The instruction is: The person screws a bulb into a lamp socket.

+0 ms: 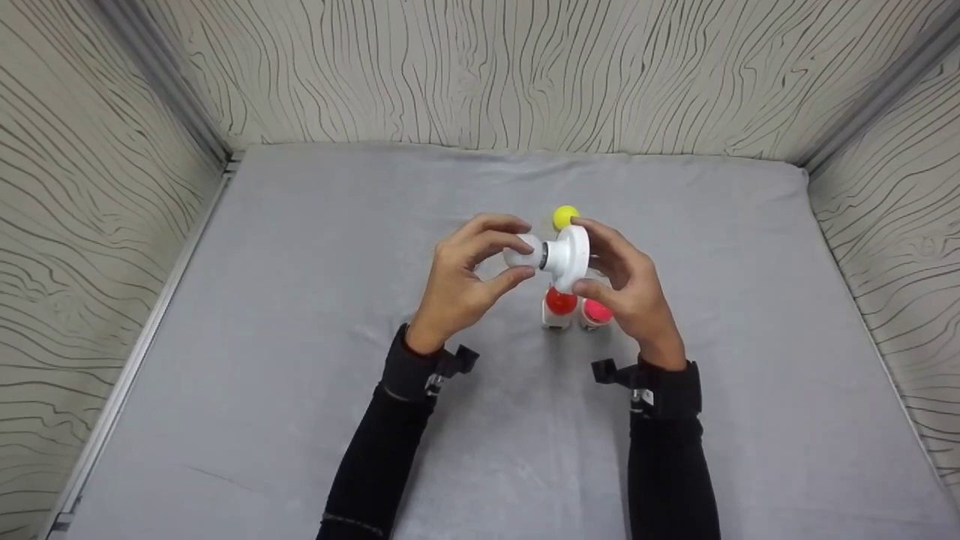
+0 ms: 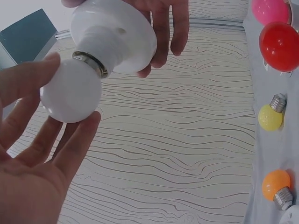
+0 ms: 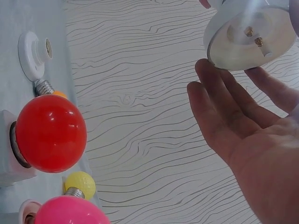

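My left hand (image 1: 466, 281) pinches a white round light bulb (image 1: 521, 252) between thumb and fingers. My right hand (image 1: 636, 281) grips the rim of a white lamp holder (image 1: 574, 259) with a wide round base. Both are held up above the table, bulb to the left and holder to the right. In the left wrist view the bulb (image 2: 72, 91) sits at the holder's mouth, with a strip of its metal screw cap showing between them. The right wrist view looks into the hollow underside of the holder (image 3: 240, 44), where brass-coloured screws show.
Beneath the hands stand a red bulb (image 1: 561, 301) in a square white holder and a pink bulb (image 1: 597, 310) in a round one. Farther back lies a yellow bulb (image 1: 565, 217). An orange bulb (image 2: 276, 183) lies near another white holder (image 3: 29, 58). Patterned panels (image 1: 480, 75) enclose the table.
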The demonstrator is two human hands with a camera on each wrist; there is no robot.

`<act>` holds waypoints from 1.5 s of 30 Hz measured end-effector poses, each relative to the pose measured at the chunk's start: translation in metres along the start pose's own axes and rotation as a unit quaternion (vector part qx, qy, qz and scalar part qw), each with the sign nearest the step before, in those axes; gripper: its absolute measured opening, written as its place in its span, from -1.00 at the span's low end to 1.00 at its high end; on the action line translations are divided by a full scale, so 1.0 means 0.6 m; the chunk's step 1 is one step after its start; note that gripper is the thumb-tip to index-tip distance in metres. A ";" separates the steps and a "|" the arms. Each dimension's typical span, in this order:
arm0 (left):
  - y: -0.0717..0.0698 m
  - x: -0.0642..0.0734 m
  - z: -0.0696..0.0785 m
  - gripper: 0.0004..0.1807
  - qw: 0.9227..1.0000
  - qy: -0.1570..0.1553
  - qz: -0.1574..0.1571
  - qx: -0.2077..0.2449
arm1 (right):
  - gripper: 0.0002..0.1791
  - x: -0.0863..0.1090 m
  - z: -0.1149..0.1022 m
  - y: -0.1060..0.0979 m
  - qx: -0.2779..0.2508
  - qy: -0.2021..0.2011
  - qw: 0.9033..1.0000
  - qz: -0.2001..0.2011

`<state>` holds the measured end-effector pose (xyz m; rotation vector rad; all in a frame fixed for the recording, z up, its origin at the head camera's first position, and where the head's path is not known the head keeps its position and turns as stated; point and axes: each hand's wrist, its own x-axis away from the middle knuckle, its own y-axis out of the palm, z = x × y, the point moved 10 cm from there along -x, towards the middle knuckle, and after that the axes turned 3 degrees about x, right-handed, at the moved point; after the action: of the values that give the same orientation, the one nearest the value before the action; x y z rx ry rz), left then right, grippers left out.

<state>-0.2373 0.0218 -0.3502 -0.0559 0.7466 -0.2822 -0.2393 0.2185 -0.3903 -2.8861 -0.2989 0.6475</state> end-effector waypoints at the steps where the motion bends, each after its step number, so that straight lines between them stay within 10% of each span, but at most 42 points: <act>1: 0.001 0.000 0.000 -0.81 1.000 0.002 -0.001 0.002 | -0.17 0.001 0.000 0.000 0.002 0.001 1.000 0.000; 20: -0.001 0.000 0.006 -0.81 1.000 0.025 -0.012 -0.007 | -0.17 0.001 0.001 0.002 -0.002 0.010 1.000 -0.003; 31: 0.001 0.000 -0.005 -0.52 0.999 -0.010 -0.016 0.027 | -0.17 0.000 -0.001 0.000 -0.007 0.004 1.000 0.005; 45: -0.007 0.001 -0.014 -0.56 0.998 -0.051 -0.014 -0.040 | -0.17 -0.001 -0.005 -0.002 -0.007 -0.009 1.000 0.014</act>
<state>-0.2436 0.0180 -0.3562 -0.1555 0.6556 -0.2748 -0.2389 0.2192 -0.3869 -2.9049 -0.2663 0.6787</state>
